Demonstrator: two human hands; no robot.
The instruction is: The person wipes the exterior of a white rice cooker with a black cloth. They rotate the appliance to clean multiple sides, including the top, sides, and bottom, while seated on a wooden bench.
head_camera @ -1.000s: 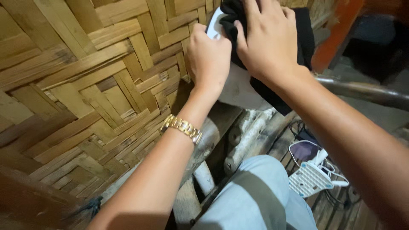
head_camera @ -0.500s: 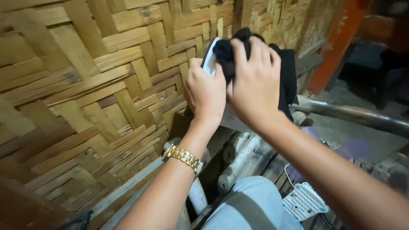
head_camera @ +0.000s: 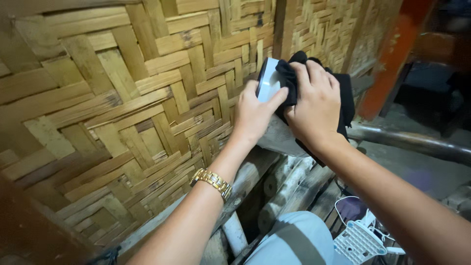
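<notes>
Where your pale blue trouser leg (head_camera: 294, 243) fills the near edge, a white perforated plastic piece (head_camera: 359, 241) with thin white cables lies just to its right on the rough wooden slats (head_camera: 294, 189). Your left forearm runs up from the near left, a gold link watch (head_camera: 212, 182) on the wrist, alongside the woven bamboo wall (head_camera: 113, 108) that covers the whole left side. Farther in, your left hand (head_camera: 255, 117) is closed around a small flat white object (head_camera: 269, 86), thumb laid across its face and fingers wrapped behind; what the object is you cannot tell. Touching it on the right, your right hand (head_camera: 316, 105) is clenched on a black cloth (head_camera: 343, 98), pressing a fold of that cloth against the object's right edge while the rest hangs below your palm. A dark metal pipe (head_camera: 412, 142) crosses behind your right forearm, and a red post (head_camera: 387, 64) stands at the far right.
</notes>
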